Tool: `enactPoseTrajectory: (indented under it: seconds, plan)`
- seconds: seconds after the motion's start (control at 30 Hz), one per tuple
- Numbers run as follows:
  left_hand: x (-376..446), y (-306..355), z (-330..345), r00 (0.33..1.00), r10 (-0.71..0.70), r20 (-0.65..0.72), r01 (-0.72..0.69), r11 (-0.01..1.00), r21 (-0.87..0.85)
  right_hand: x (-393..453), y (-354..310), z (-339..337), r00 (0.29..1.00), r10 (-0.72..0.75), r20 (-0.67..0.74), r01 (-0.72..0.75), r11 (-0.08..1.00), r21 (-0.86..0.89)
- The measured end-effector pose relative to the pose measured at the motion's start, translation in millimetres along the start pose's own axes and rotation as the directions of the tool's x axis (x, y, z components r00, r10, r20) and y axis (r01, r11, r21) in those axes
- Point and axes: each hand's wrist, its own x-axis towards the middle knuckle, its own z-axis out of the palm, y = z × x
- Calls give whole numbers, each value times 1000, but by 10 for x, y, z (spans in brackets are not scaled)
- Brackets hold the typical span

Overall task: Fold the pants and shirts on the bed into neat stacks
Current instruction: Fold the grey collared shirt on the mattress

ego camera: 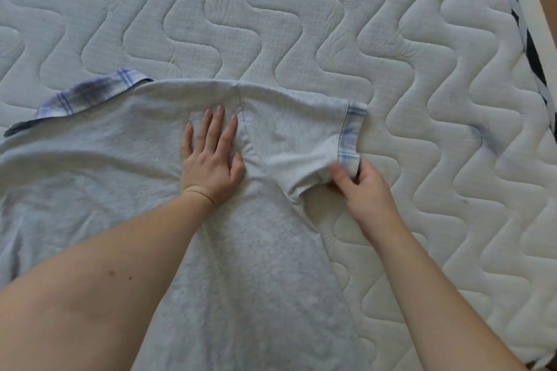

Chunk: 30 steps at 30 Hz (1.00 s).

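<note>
Nearest the camera, two bare forearms are seen reaching forward over a pale grey shirt (247,265), which is spread flat on the quilted mattress (301,24) and runs off the lower and left edges of the view. The left hand (211,159) is laid palm-down on the shirt's shoulder area, fingers straight and slightly spread, the cloth being pressed flat beneath it, just left of the sleeve seam. To its right, the short sleeve (298,141) is stretched out sideways, and its lower corner is pinched by the right hand (361,187): thumb and fingers are curled round the plaid-trimmed cuff (351,135), at the cuff's near end. A little cloth is bunched at the armpit between the two hands. Further off, on the left, the plaid collar (87,96) is seen lying turned out at the shirt's top edge. Beyond it, bare mattress with its wavy stitching is shown, and at the far right a dark striped edge band (533,54) is visible.
</note>
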Motion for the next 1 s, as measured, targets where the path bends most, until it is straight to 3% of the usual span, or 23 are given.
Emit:
enactPoseTrajectory:
  seconds: [0.3,0.6,0.73,0.83,1.0]
  plan:
    - [0,1,-11,1000,0,5,0,1000,-8,-76,2,111,957,34,-287,-33,999,8]
    - [0,3,-7,1000,4,6,-4,1000,-11,-267,219,-35,1000,-15,-16,18,978,209]
    - [3,5,-8,1000,2,4,-2,1000,-2,-341,284,-98,985,-40,170,30,998,61]
    - [7,1,-6,1000,-2,10,2,1000,0,-326,251,-34,996,-31,84,30,999,14]
    - [5,2,-3,1000,2,-5,-2,1000,8,-281,169,51,990,117,-83,-85,943,323]
